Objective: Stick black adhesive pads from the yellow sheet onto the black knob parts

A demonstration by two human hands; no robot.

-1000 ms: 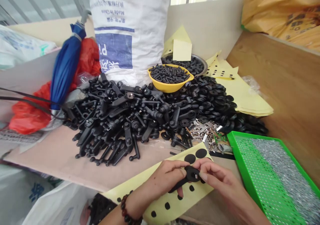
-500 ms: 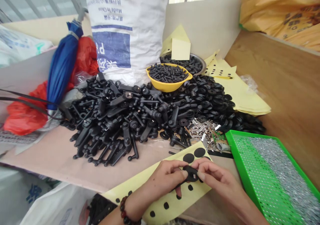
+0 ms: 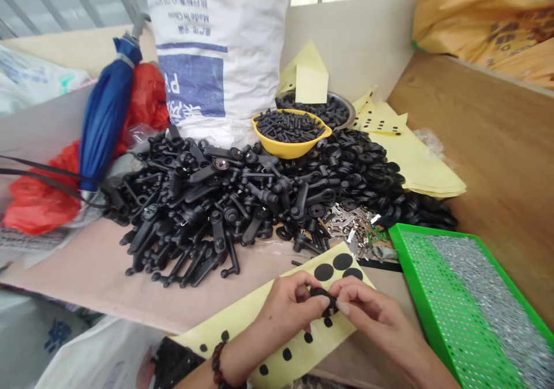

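Observation:
Both my hands meet over a round black plastic part [image 3: 324, 298] and pinch it between thumbs and fingertips. My left hand [image 3: 288, 308], with a beaded bracelet [image 3: 217, 366] at the wrist, grips its left side. On the other side, my right hand [image 3: 367, 308] has thumb and fingers closed at its edge. Fingers cover much of the part, so its full shape is hidden. Beneath the hands lies a yellow sheet [image 3: 242, 325] bearing black dots, large round ones at its far end and smaller ones nearer me.
Beyond the sheet spreads a heap of black crank handles [image 3: 216, 204]. Small metal pieces [image 3: 352, 227] lie beside it. A yellow bowl [image 3: 289, 148] of black screw-like parts stands behind. At right is a green tray [image 3: 437, 302] of small silvery pieces; more yellow sheets [image 3: 428, 169] lie beyond.
The part has tilted and turned between my fingers, so its slotted round face shows less. My right fingers have shifted slightly left and closer to my left hand.

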